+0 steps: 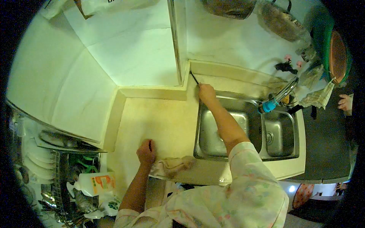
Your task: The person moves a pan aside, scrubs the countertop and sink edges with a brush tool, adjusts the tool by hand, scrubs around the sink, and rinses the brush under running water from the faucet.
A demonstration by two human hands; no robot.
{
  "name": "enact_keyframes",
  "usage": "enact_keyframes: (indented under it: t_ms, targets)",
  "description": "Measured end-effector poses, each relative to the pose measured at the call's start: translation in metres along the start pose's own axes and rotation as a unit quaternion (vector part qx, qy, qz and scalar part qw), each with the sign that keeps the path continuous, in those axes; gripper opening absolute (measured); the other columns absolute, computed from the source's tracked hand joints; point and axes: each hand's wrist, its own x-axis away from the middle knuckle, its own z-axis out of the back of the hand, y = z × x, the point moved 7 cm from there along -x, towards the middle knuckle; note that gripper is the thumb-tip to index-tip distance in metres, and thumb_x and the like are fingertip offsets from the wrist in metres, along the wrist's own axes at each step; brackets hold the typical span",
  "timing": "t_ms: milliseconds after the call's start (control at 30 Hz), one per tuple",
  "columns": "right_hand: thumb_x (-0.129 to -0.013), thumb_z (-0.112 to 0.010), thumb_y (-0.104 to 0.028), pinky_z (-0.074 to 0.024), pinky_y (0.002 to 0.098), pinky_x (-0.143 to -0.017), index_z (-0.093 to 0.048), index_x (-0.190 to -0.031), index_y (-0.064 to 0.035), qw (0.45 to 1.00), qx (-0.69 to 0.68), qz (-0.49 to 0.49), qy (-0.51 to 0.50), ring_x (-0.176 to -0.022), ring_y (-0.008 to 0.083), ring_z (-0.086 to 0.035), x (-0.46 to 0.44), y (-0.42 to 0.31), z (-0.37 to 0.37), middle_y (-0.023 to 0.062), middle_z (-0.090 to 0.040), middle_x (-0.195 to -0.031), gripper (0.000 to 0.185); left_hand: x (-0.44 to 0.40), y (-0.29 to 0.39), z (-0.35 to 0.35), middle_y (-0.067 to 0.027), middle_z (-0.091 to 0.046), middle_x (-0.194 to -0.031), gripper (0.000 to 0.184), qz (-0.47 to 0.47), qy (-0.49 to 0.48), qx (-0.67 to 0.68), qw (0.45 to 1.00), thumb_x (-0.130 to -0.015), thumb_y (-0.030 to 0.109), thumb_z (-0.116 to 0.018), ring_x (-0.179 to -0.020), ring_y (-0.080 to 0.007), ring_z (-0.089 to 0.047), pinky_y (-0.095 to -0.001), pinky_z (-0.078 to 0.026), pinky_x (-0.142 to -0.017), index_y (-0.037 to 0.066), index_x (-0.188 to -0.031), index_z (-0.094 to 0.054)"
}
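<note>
My right hand (207, 94) is closed round a thin dark stick-like tool (194, 78). Its far end touches the back corner of the counter, where the raised ledge (213, 70) meets the wall; its exact kind is too small to tell. Below that forearm lies a double-bowl steel sink (228, 114). My left hand (146, 152) rests as a fist on the pale yellow countertop (152, 117), near the front edge. Nothing shows in its curled fingers. Just right of it, a crumpled beige cloth (173, 166) lies along the counter's edge.
A curved faucet (291, 89) with a blue part (268, 105) rises behind the sink. At left stand a dish rack with plates (40, 163) and a white pump bottle (97, 183). A green basin (334, 57) hangs at right. Another person's hand (345, 102) shows at the right edge.
</note>
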Motion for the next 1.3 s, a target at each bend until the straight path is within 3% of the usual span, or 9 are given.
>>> enact_keyframes:
  t_ms: [467,567,667,767,867,1067,1100,1200,1300]
  targets:
    - [-0.086,-0.055,-0.005,-0.0538,0.0499,-0.086,-0.071,-0.1,-0.0008,0.996,0.016,0.022,-0.085,-0.098,0.0427,-0.067,-0.003,-0.029,0.052,0.026,-0.07,-0.096,0.022,-0.002,0.002,-0.003,-0.0145,-0.068,-0.079,0.017,-0.02,-0.003,-0.022,1.0,-0.096,0.022,-0.058,-0.067,-0.0347,-0.066,-0.0441,-0.052,-0.06,0.008,-0.091,-0.065]
    - [-0.084,-0.056,-0.003,-0.0568,0.0465,-0.078,-0.071,-0.096,0.0023,0.997,0.026,0.017,-0.074,-0.083,0.0393,-0.071,-0.016,-0.014,0.04,0.0249,-0.071,-0.088,0.021,0.001,-0.004,-0.006,-0.014,-0.068,-0.079,0.018,-0.016,0.013,-0.02,1.0,-0.096,0.024,-0.058,-0.068,-0.0351,-0.066,-0.045,-0.052,-0.061,0.008,-0.09,-0.064]
    - [-0.086,-0.057,-0.004,-0.0546,0.0411,-0.058,-0.071,-0.092,0.0038,0.968,-0.134,-0.07,-0.203,-0.059,0.0289,-0.067,-0.029,0.0,0.027,0.0199,-0.069,-0.074,0.017,-0.001,0.0,-0.003,-0.0137,-0.068,-0.081,0.018,0.027,-0.028,-0.016,0.999,-0.096,0.024,-0.059,-0.07,-0.0353,-0.066,-0.0454,-0.052,-0.062,0.008,-0.091,-0.065]
    - [-0.09,-0.059,-0.006,-0.0461,0.0344,-0.041,-0.07,-0.089,0.0046,0.886,-0.357,-0.197,-0.224,-0.041,0.0173,-0.056,-0.03,0.016,-0.005,0.013,-0.065,-0.063,0.016,-0.002,0.003,-0.002,-0.0135,-0.069,-0.083,0.017,0.008,-0.009,-0.018,1.0,-0.095,0.024,-0.059,-0.071,-0.0352,-0.067,-0.0454,-0.052,-0.063,0.008,-0.092,-0.065]
    - [-0.094,-0.058,-0.008,-0.0395,0.0303,-0.037,-0.07,-0.089,0.0043,0.845,-0.43,-0.227,-0.223,-0.042,0.0138,-0.051,-0.035,0.015,-0.025,0.0095,-0.064,-0.063,0.018,0.001,0.003,0.001,-0.0136,-0.069,-0.083,0.016,-0.017,0.034,0.002,0.999,-0.095,0.023,-0.059,-0.07,-0.0349,-0.067,-0.0458,-0.052,-0.062,0.008,-0.092,-0.065]
    - [-0.095,-0.059,-0.011,-0.0372,0.0278,-0.037,-0.071,-0.095,0.0036,0.875,-0.385,-0.135,-0.259,-0.043,0.0113,-0.05,-0.031,0.043,0.007,0.0068,-0.062,-0.062,0.019,-0.001,-0.001,-0.005,-0.0137,-0.068,-0.081,0.016,-0.006,-0.001,-0.018,1.0,-0.095,0.022,-0.059,-0.07,-0.0346,-0.067,-0.0442,-0.052,-0.062,0.008,-0.092,-0.064]
    - [-0.096,-0.058,-0.013,-0.0374,0.0274,-0.037,-0.072,-0.097,0.0015,0.839,-0.445,-0.187,-0.253,-0.042,0.0098,-0.048,-0.031,0.045,0.002,0.005,-0.061,-0.061,0.021,-0.002,-0.002,-0.006,-0.0137,-0.068,-0.081,0.016,-0.007,-0.01,-0.022,1.0,-0.095,0.023,-0.059,-0.069,-0.0345,-0.066,-0.0441,-0.052,-0.061,0.008,-0.092,-0.064]
    - [-0.096,-0.057,-0.013,-0.0409,0.0306,-0.038,-0.073,-0.094,0.0014,0.868,-0.385,-0.172,-0.262,-0.042,0.0124,-0.051,-0.031,0.036,-0.012,0.0077,-0.063,-0.061,0.022,0.003,-0.005,-0.008,-0.0137,-0.067,-0.08,0.015,-0.009,-0.024,-0.032,0.999,-0.095,0.022,-0.059,-0.068,-0.0343,-0.066,-0.0437,-0.052,-0.06,0.008,-0.091,-0.064]
    - [-0.091,-0.061,-0.015,-0.0505,0.0394,-0.047,-0.072,-0.089,0.0028,0.939,-0.202,-0.108,-0.256,-0.048,0.0249,-0.062,-0.026,0.015,-0.028,0.0165,-0.066,-0.064,0.021,0.001,-0.003,-0.006,-0.0137,-0.067,-0.079,0.015,-0.016,0.005,-0.031,0.999,-0.095,0.021,-0.059,-0.067,-0.0339,-0.066,-0.0435,-0.051,-0.059,0.008,-0.09,-0.064]
